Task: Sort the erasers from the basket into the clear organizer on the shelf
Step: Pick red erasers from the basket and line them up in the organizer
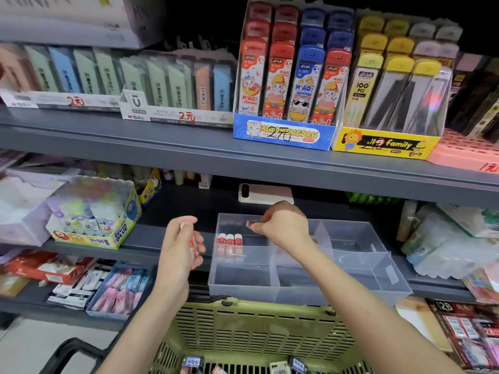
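A clear plastic organizer [359,273] with several compartments sits on the middle shelf. Three red-and-white erasers [230,239] stand in a row in its back left compartment. My right hand [283,225] hovers over that compartment and pinches one red-and-white eraser [249,224] at the fingertips. My left hand [181,244] is just left of the organizer and grips a few red-and-white erasers [193,248]. A green basket [253,336] sits below the shelf edge, with several wrapped erasers [280,367] on its bottom.
A Power Glue display box [94,211] stands left of my left hand. A white phone [266,194] lies behind the organizer. Bagged goods [442,238] crowd the right. The upper shelf [189,141] overhangs with boxed stationery. Lower shelf bins [118,290] hold packets.
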Available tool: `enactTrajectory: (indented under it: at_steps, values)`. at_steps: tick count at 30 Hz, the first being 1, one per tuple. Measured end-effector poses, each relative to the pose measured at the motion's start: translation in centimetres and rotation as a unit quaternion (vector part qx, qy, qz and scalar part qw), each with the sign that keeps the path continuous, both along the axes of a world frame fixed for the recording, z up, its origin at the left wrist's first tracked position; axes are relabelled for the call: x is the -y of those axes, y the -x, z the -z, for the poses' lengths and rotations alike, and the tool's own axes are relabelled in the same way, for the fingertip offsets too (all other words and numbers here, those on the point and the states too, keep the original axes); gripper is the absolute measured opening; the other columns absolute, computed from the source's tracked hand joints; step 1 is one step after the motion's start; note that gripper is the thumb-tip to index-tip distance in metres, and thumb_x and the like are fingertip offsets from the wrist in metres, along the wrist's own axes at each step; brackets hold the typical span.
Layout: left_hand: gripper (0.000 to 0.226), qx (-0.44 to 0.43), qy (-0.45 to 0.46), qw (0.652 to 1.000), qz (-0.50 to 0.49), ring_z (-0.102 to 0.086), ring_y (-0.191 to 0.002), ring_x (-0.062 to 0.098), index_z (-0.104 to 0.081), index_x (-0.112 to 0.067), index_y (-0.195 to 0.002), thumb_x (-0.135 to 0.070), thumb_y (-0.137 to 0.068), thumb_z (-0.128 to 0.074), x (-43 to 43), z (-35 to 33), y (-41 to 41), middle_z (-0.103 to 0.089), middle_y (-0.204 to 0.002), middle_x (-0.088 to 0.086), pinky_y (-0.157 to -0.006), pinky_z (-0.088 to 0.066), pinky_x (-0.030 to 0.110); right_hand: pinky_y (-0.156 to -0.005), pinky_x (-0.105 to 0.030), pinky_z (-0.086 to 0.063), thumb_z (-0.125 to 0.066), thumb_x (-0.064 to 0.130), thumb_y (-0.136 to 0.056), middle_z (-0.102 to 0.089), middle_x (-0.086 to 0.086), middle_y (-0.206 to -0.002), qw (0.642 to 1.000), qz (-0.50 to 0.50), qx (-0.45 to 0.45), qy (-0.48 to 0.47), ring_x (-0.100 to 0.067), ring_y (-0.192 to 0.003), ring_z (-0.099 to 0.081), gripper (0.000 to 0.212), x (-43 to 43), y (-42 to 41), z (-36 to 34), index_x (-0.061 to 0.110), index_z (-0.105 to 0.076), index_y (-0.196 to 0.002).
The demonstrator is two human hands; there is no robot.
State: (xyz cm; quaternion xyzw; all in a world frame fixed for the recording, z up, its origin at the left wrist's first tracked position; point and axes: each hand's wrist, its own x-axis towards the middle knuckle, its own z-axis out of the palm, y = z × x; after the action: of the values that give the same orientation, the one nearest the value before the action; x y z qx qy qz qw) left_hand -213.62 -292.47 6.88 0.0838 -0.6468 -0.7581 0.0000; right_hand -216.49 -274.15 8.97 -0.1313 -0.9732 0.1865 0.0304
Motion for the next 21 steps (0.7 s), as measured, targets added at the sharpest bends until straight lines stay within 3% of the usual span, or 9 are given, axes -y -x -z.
enactTrajectory:
  at_steps: [2, 4, 8, 13, 16, 19, 21]
  values:
    - [0.020, 0.012, -0.012, 1.000, 0.013, -0.046, -0.058, 0.012, -0.056, -0.025, -0.095, -0.020, -0.101, -0.038, -0.2, 0.4, -0.1, -0.051, -0.070, 0.003, -0.049, -0.029, 0.026, -0.062, -0.021, -0.037, -0.066, 0.055, -0.075, -0.064, 0.000, -0.089, 0.996, -0.012, 0.019, -0.083, -0.021, -0.084, -0.062, 0.040, 0.4, 1.0, 0.1, 0.016, -0.069, -0.084]
    - [0.020, 0.020, -0.022, 0.999, 0.023, -0.047, -0.058, 0.012, -0.057, -0.026, -0.095, -0.020, -0.101, -0.038, -0.4, 0.7, -0.3, -0.051, -0.068, 0.003, -0.049, -0.030, 0.026, -0.059, -0.021, -0.037, -0.068, 0.054, -0.074, -0.064, 0.000, -0.085, 0.989, -0.034, 0.040, -0.136, -0.020, -0.073, -0.058, 0.039, 0.8, 1.5, 0.3, 0.017, -0.068, -0.085]
    - [0.020, 0.023, -0.036, 0.998, 0.040, -0.049, -0.058, 0.009, -0.057, -0.027, -0.096, -0.023, -0.102, -0.038, -0.6, 1.0, -0.5, -0.054, -0.064, -0.002, -0.053, -0.035, 0.026, -0.060, -0.022, -0.040, -0.071, 0.055, -0.070, -0.057, 0.002, -0.073, 0.981, -0.041, 0.087, -0.169, -0.020, -0.066, -0.054, 0.040, 1.5, 1.8, 0.7, 0.017, -0.062, -0.077]
    - [0.015, 0.025, -0.110, 0.993, 0.036, -0.055, -0.055, 0.009, -0.056, -0.020, -0.098, -0.020, -0.100, -0.041, -0.1, 0.3, -0.3, -0.059, -0.064, -0.001, -0.048, -0.039, 0.022, -0.071, -0.023, -0.046, -0.068, 0.047, -0.074, -0.067, 0.000, -0.092, 0.974, -0.069, 0.172, -0.130, -0.022, -0.075, -0.056, 0.033, 1.7, 1.7, 0.6, 0.021, -0.070, -0.093]
    - [0.020, 0.033, -0.159, 0.986, 0.045, -0.064, -0.059, 0.013, -0.061, -0.012, -0.097, -0.020, -0.100, -0.042, 0.1, -0.1, -0.3, -0.065, -0.068, 0.004, -0.045, -0.044, 0.021, -0.067, -0.023, -0.045, -0.063, 0.040, -0.079, -0.065, -0.003, -0.086, 0.974, -0.080, 0.184, -0.104, -0.022, -0.075, -0.058, 0.026, 1.4, 1.5, -0.2, 0.016, -0.071, -0.088]
    - [0.026, 0.049, -0.184, 0.978, 0.084, -0.070, -0.067, 0.020, -0.063, -0.007, -0.102, -0.025, -0.100, -0.044, 0.3, -0.6, -0.5, -0.073, -0.080, 0.011, -0.040, -0.043, 0.021, -0.071, -0.028, -0.050, -0.058, 0.034, -0.088, -0.070, -0.007, -0.085, 0.991, -0.090, 0.100, -0.006, -0.024, -0.080, -0.063, 0.031, 1.0, 0.5, -1.1, 0.008, -0.071, -0.081]
    - [0.029, 0.045, -0.172, 0.977, 0.117, -0.070, -0.066, 0.023, -0.062, -0.008, -0.106, -0.028, -0.100, -0.042, 0.2, -1.1, -0.8, -0.073, -0.087, 0.015, -0.036, -0.039, 0.020, -0.068, -0.025, -0.049, -0.058, 0.033, -0.090, -0.072, -0.002, -0.077, 0.982, -0.115, 0.014, 0.148, -0.011, -0.069, -0.062, 0.031, 1.5, -1.1, -1.9, 0.010, -0.072, -0.074]
